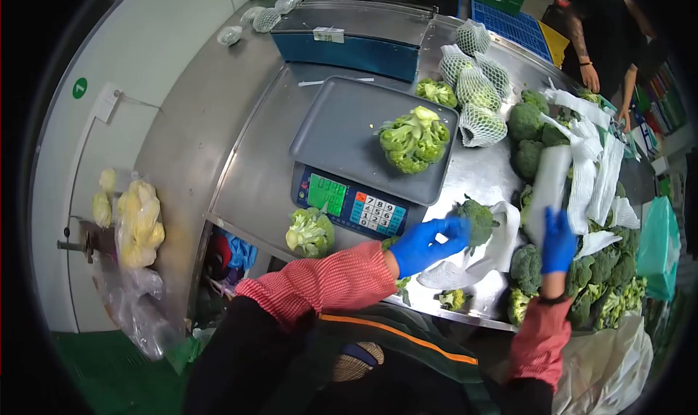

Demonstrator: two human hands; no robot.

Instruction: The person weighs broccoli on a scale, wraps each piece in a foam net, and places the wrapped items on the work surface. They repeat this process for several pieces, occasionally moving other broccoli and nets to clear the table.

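Note:
My left hand [430, 248], in a blue glove, has its fingers curled against the left side of a small broccoli head [476, 222]. White foam netting [483, 268] lies under and beside that head. My right hand [558, 244], also gloved in blue, is over a roll of white foam sleeve material [550, 186]; motion smears its fingers. Behind my left hand, a large broccoli head [414, 140] sits stem-up on the grey pan [338, 128] of a digital scale [349, 203]. Another broccoli head [310, 232] rests left of the keypad.
Netted broccoli heads [478, 88] lie behind the scale's right side. A broccoli pile [607, 270] and loose white sleeves [585, 153] cover the right side. Another person's hand [590, 77] is at the far right. A blue-fronted wrapping machine [345, 55] stands at the back.

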